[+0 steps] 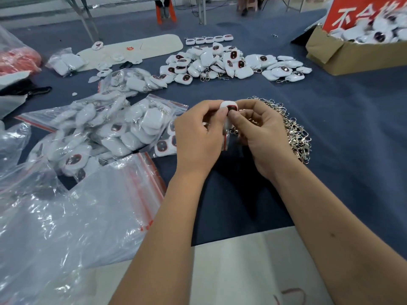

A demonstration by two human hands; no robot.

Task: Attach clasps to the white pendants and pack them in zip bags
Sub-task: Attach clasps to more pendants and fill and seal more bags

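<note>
Both hands meet above the table (330, 133): the left hand (198, 137) and the right hand (262, 133) each keep a pinching grip on one white pendant (228, 107), raised just in front of the heap of loose clasps (293, 130). Whether a clasp is already hooked on is hidden by the fingers. The small pendant could slip from the pinch, or the clasp could miss its loop. Filled zip bags (123, 126) of pendants lie left; empty bags (99, 194) lie nearer; a cardboard box (343, 56) holds more pendants.
</note>
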